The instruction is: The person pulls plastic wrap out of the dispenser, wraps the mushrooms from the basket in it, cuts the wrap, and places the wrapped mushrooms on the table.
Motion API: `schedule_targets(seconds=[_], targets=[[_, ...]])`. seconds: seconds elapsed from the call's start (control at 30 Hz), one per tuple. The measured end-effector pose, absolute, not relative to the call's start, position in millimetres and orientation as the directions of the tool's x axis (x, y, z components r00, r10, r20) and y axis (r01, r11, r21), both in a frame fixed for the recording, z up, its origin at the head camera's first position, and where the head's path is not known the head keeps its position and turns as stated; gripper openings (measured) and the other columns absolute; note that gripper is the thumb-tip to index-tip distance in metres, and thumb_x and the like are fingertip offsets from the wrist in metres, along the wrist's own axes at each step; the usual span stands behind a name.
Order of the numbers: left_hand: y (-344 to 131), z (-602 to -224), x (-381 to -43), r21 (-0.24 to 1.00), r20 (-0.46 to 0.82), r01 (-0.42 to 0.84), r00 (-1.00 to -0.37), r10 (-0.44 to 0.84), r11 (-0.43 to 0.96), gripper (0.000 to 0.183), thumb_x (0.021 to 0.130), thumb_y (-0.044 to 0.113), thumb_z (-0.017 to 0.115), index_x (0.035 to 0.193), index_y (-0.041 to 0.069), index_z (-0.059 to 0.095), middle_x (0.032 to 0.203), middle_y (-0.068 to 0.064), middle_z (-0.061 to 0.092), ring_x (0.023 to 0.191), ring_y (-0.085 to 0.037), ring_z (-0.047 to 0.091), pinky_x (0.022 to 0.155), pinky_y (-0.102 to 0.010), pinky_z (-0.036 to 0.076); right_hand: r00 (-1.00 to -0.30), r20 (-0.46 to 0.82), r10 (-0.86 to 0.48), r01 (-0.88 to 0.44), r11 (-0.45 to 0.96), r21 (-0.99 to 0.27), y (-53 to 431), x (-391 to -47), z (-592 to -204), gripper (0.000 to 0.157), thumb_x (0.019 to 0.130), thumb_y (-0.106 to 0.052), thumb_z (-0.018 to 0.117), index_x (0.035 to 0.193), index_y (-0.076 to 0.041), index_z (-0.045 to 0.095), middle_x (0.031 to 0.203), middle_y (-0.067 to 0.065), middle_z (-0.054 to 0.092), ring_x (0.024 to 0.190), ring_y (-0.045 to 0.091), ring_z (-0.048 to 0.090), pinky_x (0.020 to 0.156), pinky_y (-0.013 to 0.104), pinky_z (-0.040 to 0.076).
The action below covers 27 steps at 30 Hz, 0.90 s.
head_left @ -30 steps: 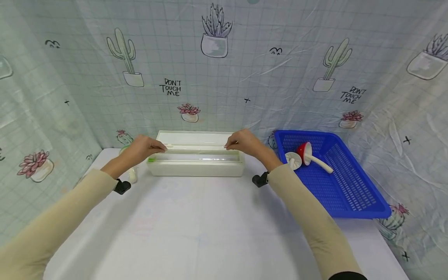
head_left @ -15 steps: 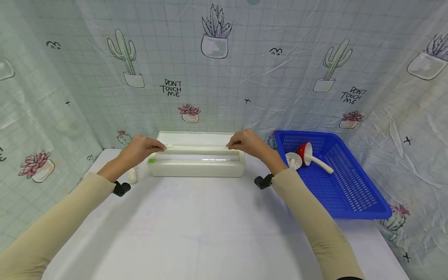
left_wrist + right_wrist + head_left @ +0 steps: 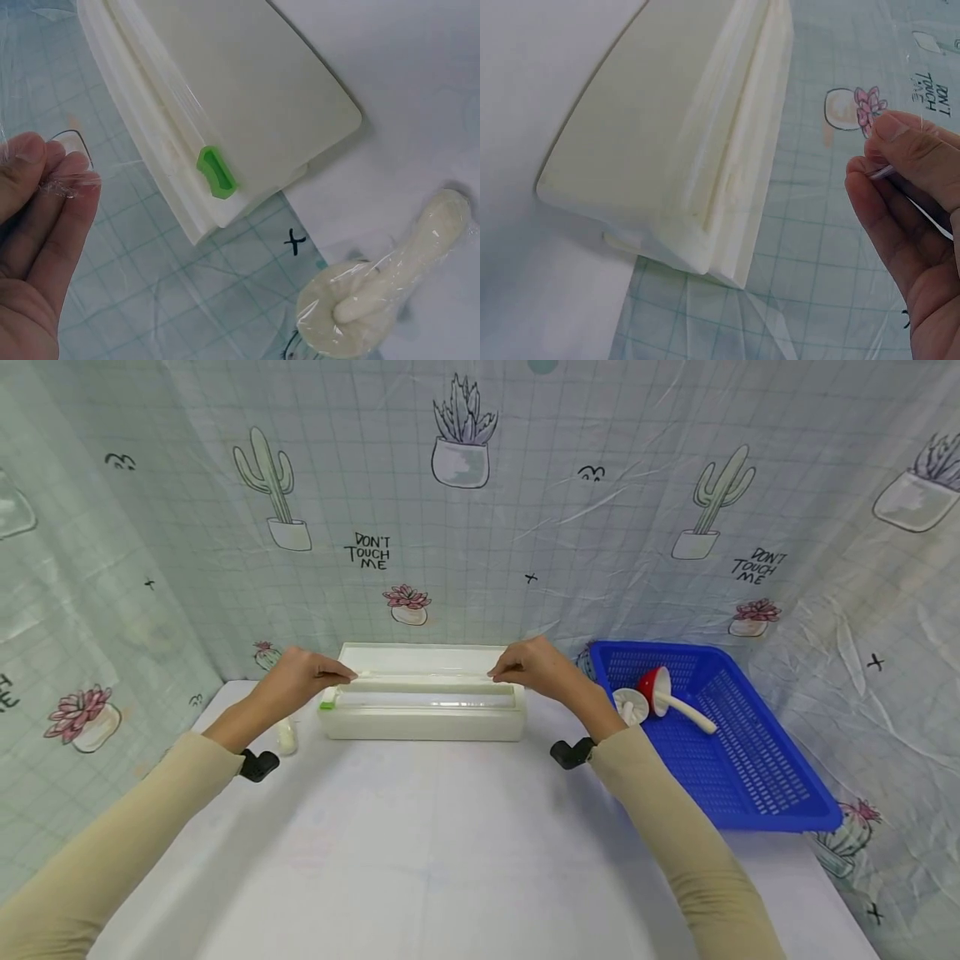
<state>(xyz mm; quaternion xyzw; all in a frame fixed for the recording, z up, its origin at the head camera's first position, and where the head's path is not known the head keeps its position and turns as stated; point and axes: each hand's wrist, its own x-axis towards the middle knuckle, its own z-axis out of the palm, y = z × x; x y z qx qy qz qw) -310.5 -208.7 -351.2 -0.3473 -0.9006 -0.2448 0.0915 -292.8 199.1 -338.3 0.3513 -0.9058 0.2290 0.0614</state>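
Observation:
A long white cling film dispenser (image 3: 420, 725) stands at the back of the table, its lid (image 3: 420, 657) raised, with the roll (image 3: 423, 700) showing inside. At its left end my left hand (image 3: 296, 678) pinches a corner of clear cling film (image 3: 67, 184) between thumb and fingertips. My right hand (image 3: 538, 670) pinches the other corner at the right end, the film bunched thinly at the fingertips (image 3: 891, 127). The film stretches between the hands, over the dispenser. A green slide cutter (image 3: 217, 174) sits at the dispenser's left end.
A film-wrapped white mushroom (image 3: 397, 270) lies just left of the dispenser. To the right stands a blue plastic basket (image 3: 750, 760) holding a red-capped mushroom (image 3: 654, 689) and a white-capped one (image 3: 630, 705). A cactus-print curtain (image 3: 480, 527) hangs right behind the table.
My right hand has shifted slightly to the right, widening the space between the hands a little. Both hands keep their pinch on the cling film; the dispenser stays in place.

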Motion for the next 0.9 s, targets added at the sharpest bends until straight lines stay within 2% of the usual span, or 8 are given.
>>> schedule_targets(seconds=[0.27,0.67,0.9], targets=[[-209,-346,-308,0.379,0.329,0.678,-0.734,0.593,0.629,0.020,0.086,-0.009,0.073,0.104,-0.002,0.078,0.100,-0.017,0.077,0.091,-0.032,0.075,0.076,-0.043,0.062,-0.722,0.299,-0.624,-0.691,0.633,-0.348,198,-289,-334,0.011,0.092,-0.007,0.075,0.100,-0.006,0.082,0.099,0.006,0.077,0.081,0.015,0.071,0.067,0.027,0.057],[-209,-336,-299,0.358,0.331,0.686,-0.727,0.601,0.633,0.015,0.089,-0.004,0.074,0.103,-0.001,0.079,0.100,-0.016,0.077,0.090,-0.031,0.075,0.074,-0.042,0.062,-0.711,0.319,-0.626,-0.703,0.622,-0.345,198,-282,-327,0.010,0.091,-0.006,0.075,0.099,-0.006,0.082,0.098,0.006,0.077,0.082,0.016,0.072,0.067,0.026,0.058],[-211,-331,-297,0.349,0.337,0.689,-0.725,0.601,0.635,0.015,0.088,-0.003,0.074,0.102,0.000,0.080,0.099,-0.014,0.078,0.088,-0.028,0.075,0.072,-0.039,0.061,-0.681,0.345,-0.646,-0.732,0.593,-0.335,198,-280,-323,0.010,0.090,-0.005,0.076,0.099,-0.005,0.081,0.096,0.005,0.077,0.080,0.015,0.072,0.065,0.026,0.057]])
